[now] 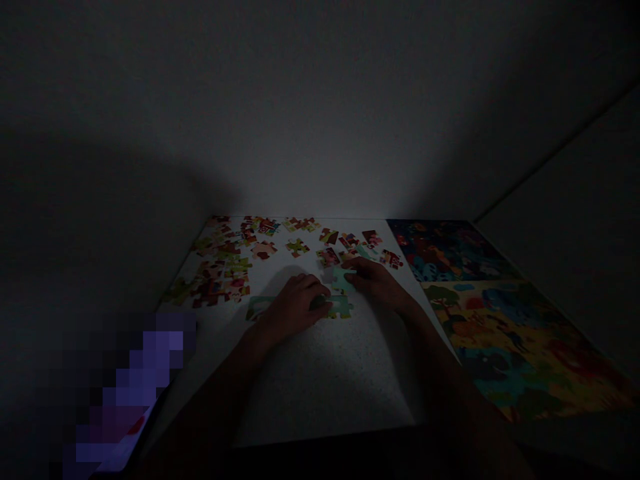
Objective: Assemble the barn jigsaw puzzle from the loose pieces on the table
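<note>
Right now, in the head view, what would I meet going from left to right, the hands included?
Pixelated purple-blue patch, cluster of puzzle pieces, left hand, pale green puzzle piece at the right hand's fingertips, right hand, yellow animal picture.

Pale green puzzle piece (341,280), brown and green loose pieces (297,247), whitish tabletop (325,380), yellow animal picture (525,350)

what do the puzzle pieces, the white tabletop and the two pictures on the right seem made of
Puzzle pieces: probably printed cardboard, seemingly matte; flat, interlocking, coloured shapes without glare.
Tabletop: perhaps laminate or stone; pale, faintly speckled, but dim light leaves it open.
Two pictures: likely printed paper or card, flat and colourful; finish too dark to judge.
</note>
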Tool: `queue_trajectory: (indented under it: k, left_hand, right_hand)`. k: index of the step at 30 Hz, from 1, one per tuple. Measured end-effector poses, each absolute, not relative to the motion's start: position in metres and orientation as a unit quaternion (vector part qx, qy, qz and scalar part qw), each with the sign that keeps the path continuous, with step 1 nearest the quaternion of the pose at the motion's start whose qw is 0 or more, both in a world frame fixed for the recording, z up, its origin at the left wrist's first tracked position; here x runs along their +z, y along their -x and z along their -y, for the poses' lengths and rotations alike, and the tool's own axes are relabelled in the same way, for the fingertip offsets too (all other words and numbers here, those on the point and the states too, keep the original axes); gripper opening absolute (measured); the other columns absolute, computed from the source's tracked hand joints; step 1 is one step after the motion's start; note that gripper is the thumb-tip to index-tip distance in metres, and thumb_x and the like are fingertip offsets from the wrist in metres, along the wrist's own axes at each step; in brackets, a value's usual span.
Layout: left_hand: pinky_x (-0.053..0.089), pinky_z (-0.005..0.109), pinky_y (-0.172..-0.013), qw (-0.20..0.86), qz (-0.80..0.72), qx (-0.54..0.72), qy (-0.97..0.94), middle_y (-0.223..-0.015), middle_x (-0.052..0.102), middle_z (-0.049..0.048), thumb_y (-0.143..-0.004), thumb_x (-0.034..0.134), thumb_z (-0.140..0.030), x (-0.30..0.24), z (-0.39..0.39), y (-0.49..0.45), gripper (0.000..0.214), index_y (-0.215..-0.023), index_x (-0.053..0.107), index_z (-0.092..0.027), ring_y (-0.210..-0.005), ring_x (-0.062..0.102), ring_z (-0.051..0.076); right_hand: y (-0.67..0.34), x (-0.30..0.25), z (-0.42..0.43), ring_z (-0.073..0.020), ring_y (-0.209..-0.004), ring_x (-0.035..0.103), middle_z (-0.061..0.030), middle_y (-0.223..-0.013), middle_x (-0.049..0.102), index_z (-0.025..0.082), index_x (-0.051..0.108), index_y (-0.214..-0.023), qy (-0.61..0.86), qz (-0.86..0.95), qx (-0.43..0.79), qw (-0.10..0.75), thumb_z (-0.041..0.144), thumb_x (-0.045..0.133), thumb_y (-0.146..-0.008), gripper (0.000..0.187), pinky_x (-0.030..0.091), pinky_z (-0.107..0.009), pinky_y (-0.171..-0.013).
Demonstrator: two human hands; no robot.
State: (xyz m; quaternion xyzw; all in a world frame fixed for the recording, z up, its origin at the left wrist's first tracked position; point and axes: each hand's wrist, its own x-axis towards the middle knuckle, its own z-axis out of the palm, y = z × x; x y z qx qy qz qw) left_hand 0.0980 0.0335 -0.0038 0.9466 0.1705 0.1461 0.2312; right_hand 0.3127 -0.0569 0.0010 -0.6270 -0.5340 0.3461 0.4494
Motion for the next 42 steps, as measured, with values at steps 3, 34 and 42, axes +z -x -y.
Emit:
queue_trajectory:
  k: [3, 34, 42]
  left_hand:
    - [0.040, 0.043, -0.100, 0.220, -0.170, 0.119, -0.953, -0.108, 0.061, 0.0059, -0.085, 0.064, -0.043, -0.001, -0.029, -0.096, 0.032, -0.111, 0.067, -0.024, -0.107, 0.053, 0.024]
    - [0.039, 0.043, -0.100, 0.174, -0.173, 0.114, -0.963, -0.113, 0.057, 0.0072, -0.083, 0.065, -0.040, -0.006, -0.028, -0.098, 0.036, -0.113, 0.061, -0.020, -0.109, 0.050, 0.026]
    - [0.039, 0.043, -0.098, 0.170, -0.170, 0.117, -0.964, -0.111, 0.057, 0.0064, -0.084, 0.064, -0.040, -0.005, -0.028, -0.099, 0.034, -0.111, 0.061, -0.020, -0.107, 0.051, 0.025]
  right_hand:
    - [-0.315, -0.001, 0.057, -0.0194, -0.087, 0.061, -0.0031, -0.095, 0.068, 0.020, 0.066, -0.103, 0.633, 0.543, 0.343, 0.433, 0.037, 0.063, -0.079, 0.029, 0.049, -0.033, -0.079]
    - [-0.330, 0.018, 0.073, -0.0182, -0.084, 0.061, -0.0041, -0.092, 0.067, 0.019, 0.066, -0.092, 0.629, 0.580, 0.419, 0.305, 0.028, 0.060, -0.076, 0.019, 0.047, -0.030, -0.077]
    - [-0.327, 0.020, 0.075, -0.0176, -0.083, 0.060, -0.0054, -0.094, 0.066, 0.017, 0.065, -0.094, 0.653, 0.586, 0.400, 0.265, 0.028, 0.060, -0.078, 0.020, 0.046, -0.030, -0.076]
